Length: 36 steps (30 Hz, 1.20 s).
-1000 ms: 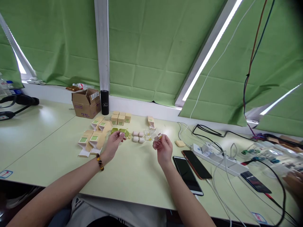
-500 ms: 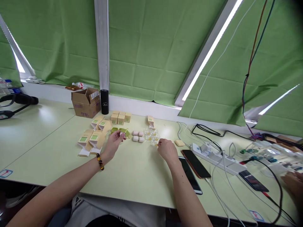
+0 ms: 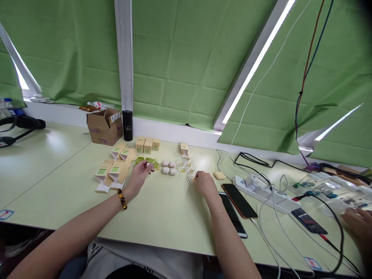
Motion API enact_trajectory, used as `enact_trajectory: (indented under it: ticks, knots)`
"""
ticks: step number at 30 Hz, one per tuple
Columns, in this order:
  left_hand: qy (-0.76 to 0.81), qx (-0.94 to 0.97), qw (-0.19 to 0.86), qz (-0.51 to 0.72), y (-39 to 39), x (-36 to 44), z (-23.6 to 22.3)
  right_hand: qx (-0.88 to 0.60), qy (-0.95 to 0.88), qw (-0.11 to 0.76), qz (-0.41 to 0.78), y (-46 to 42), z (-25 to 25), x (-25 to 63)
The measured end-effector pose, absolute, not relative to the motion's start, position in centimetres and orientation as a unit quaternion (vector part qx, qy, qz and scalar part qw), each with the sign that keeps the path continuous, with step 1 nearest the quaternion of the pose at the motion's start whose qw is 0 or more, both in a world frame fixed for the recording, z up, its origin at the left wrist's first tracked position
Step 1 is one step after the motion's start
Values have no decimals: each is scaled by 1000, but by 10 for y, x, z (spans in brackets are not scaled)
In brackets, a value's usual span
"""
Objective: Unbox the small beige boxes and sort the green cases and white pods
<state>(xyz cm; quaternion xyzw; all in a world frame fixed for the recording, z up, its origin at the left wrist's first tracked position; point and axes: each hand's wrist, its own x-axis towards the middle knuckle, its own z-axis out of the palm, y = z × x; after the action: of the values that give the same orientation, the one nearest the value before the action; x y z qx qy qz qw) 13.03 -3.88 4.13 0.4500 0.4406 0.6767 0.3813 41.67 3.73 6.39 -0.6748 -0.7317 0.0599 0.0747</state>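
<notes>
My left hand (image 3: 138,174) is closed around a small pale pink rounded piece (image 3: 150,166), beside a green strip-like item (image 3: 151,160). To its right, several similar pale pink rounded pieces (image 3: 169,167) lie grouped on the table. My right hand (image 3: 205,183) pinches a small clear plastic piece (image 3: 191,179) with a yellow spot, low at the tabletop. Just behind it sit several more clear pieces (image 3: 182,165) with yellow spots. Left of my left hand lie several opened small cardboard boxes (image 3: 105,169) with green labels.
Closed small boxes (image 3: 148,146) and one open box (image 3: 184,150) stand at the back, near a carton (image 3: 104,128) and a black tumbler (image 3: 127,126). Phones (image 3: 240,200), a power strip (image 3: 266,193) and loose cables occupy the right. Another person's hand (image 3: 357,221) is at far right.
My right hand has shifted slightly to the right, and more of the clear piece shows beside its fingertips. My left hand holds the pale pink piece as before.
</notes>
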Motion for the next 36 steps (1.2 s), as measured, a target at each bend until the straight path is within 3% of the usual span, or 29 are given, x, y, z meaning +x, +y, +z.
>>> enact_trajectory:
  ticks: [13,18,23,29,36]
  knots:
    - [434,456,387,674,-39,129,38,-683,-724,83,43,33,70,418]
    - [435,462,386,670,-42,131,42,-627,-728,261,-96,23,75,410]
    - [434,476,382,663,-43,132,39,-389,-794,443,-144,11,62,385]
    - [421,522,398,626,-45,139,38,-230,-854,464,-55,-17,38,340]
    - [434,577,395,568,-50,151,32,-193,-855,482,1,-18,28,332]
